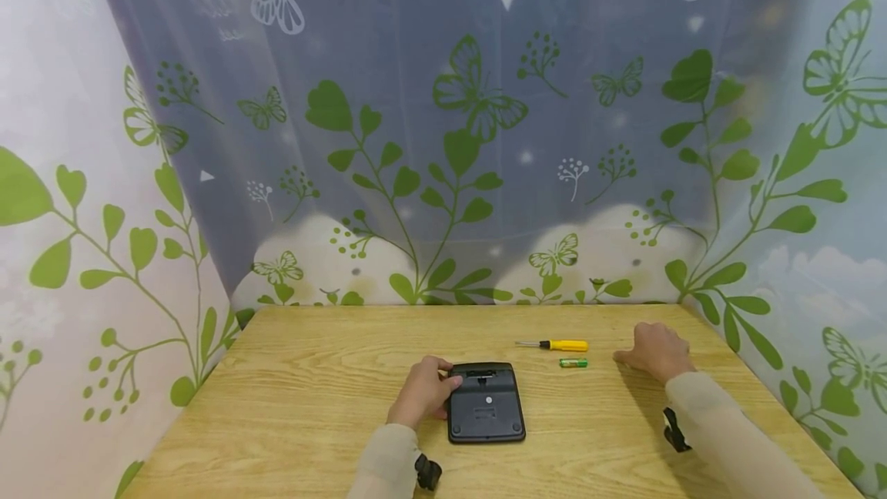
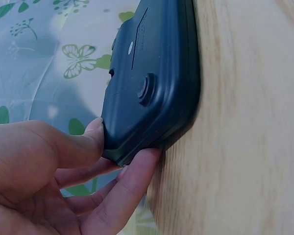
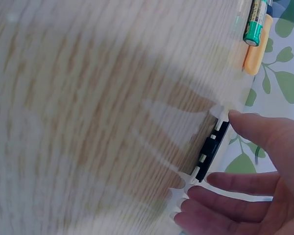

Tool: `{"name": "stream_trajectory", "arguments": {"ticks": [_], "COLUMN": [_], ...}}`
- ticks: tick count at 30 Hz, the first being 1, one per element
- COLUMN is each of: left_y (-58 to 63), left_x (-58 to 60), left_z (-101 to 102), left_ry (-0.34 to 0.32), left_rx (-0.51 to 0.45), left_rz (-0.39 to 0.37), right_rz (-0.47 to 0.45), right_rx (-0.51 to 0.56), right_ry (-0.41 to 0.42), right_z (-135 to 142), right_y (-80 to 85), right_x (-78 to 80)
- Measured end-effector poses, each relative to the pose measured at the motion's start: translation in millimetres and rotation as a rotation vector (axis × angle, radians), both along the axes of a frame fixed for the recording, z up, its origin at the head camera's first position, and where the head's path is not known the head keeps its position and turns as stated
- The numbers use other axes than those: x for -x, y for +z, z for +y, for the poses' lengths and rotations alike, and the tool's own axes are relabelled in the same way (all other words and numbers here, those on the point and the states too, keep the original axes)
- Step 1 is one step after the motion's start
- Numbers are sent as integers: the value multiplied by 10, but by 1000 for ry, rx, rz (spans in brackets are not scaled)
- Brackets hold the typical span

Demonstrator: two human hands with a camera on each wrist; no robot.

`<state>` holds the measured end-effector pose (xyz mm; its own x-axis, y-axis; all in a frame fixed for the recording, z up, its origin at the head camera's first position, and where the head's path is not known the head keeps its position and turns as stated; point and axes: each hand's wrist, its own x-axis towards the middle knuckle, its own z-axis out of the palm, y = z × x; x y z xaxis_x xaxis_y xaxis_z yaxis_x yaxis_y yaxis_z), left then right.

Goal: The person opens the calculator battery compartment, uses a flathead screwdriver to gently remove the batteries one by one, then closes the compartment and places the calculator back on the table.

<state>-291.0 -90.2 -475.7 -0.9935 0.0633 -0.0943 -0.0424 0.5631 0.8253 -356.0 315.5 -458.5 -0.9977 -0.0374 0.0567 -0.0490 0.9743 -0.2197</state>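
A black calculator-like device point(image 1: 487, 406) lies back side up on the wooden table, its battery compartment point(image 1: 480, 374) uncovered at the far end. My left hand point(image 1: 424, 391) grips its far left corner, thumb on top and fingers underneath, as the left wrist view also shows. To the right, my right hand point(image 1: 657, 351) is low over the table. In the right wrist view, its thumb and index finger span the ends of a small black battery cover point(image 3: 211, 149); the head view hides this piece. A green battery point(image 1: 573, 363) lies between the device and my right hand.
Just beyond the battery lies a screwdriver point(image 1: 564, 346) with a yellow handle, its shaft pointing left. The table point(image 1: 291, 391) ends at a patterned curtain point(image 1: 388, 175) at the back, with printed walls on both sides.
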Motion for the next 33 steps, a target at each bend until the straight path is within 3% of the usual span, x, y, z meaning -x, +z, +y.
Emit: {"name": "stream_trajectory", "arguments": {"ticks": [33], "left_y": [-10], "left_x": [12], "left_z": [-5], "left_ry": [-3], "left_rx": [11], "left_rz": [1], "right_rz": [-46], "right_rx": [-14], "right_ry": [-12], "right_z": [-24], "right_y": [112], "right_x": [25]}}
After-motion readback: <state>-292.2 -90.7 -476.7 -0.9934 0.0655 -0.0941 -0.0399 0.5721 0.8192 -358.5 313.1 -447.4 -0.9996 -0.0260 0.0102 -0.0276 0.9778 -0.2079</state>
